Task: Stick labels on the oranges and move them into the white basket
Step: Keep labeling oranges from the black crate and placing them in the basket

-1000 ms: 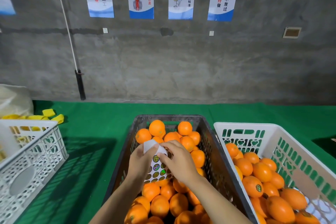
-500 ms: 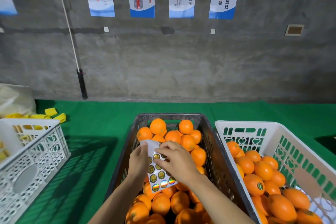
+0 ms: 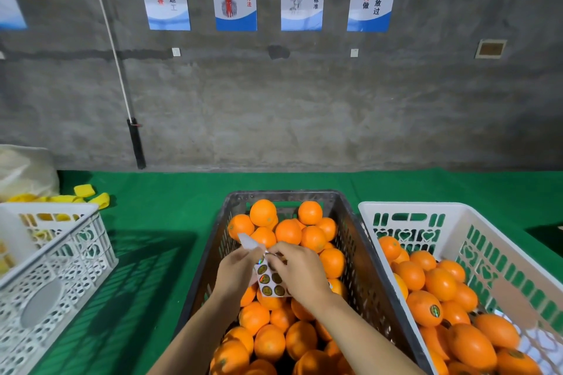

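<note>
**Peeling a label over the dark crate**

The left hand [image 3: 236, 272] holds the label sheet [image 3: 269, 280] from its left side, fingers curled round the edge and thumb on top, with the bare upper end of the backing sticking up past the fingertips. The right hand [image 3: 300, 271] lies over the sheet's right half, finger and thumb pinched together at the top row, apparently lifting one round label; the label itself is too small to make out between the fingertips.

Both hands hover above the dark crate [image 3: 364, 256], which is heaped with unlabelled oranges [image 3: 288, 231]. Just beside it on the right stands the white basket [image 3: 405, 207], already partly filled with labelled oranges [image 3: 425, 307]. A second white basket [image 3: 48, 210] sits well apart on the left of the green table cover [image 3: 170, 204], with yellow pieces [image 3: 91, 195] behind it.

The likely trouble is in the peel. A label lifted by a corner could curl and stick to itself or to a fingertip, or tear if pulled too sharply. The sheet, held only at one edge, could bend or slip down among the fruit. An orange moved across unlabelled would be hard to spot among the rest.
</note>
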`<state>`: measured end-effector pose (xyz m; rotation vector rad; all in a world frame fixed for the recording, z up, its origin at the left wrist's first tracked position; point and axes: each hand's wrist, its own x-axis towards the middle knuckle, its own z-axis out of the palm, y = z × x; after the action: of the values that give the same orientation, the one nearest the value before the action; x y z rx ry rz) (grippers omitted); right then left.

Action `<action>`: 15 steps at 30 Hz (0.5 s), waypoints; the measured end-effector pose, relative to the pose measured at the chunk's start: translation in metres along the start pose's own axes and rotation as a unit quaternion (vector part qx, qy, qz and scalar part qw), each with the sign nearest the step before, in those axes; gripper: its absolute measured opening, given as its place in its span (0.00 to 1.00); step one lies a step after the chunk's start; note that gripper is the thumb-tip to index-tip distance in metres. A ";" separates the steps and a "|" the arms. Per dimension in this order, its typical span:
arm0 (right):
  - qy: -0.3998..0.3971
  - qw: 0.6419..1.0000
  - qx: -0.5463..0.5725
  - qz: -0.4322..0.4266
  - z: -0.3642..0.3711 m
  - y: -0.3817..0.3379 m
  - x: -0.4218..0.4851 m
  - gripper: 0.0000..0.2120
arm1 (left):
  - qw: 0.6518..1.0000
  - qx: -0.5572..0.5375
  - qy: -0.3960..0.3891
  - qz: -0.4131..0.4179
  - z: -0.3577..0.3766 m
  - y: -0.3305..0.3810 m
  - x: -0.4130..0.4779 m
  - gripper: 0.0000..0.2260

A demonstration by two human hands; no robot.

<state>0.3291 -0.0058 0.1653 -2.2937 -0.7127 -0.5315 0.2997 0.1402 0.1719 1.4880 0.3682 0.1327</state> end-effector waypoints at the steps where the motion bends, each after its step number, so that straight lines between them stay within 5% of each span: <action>1: 0.008 1.000 0.007 0.009 -0.001 0.002 0.000 0.08 | 1.000 0.013 -0.007 0.006 0.001 0.000 0.000 0.15; 10: 0.030 0.998 0.028 -0.045 0.000 -0.006 -0.001 0.07 | 0.995 0.038 0.072 0.058 -0.002 0.003 -0.007 0.17; 15: 0.017 0.990 0.128 0.051 -0.009 -0.008 0.006 0.07 | 0.985 0.031 0.153 0.078 -0.005 0.011 -0.008 0.14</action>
<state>0.3272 -0.0055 0.1787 -2.0650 -0.6073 -0.4052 0.2920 0.1435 0.1839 1.5596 0.5066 0.4825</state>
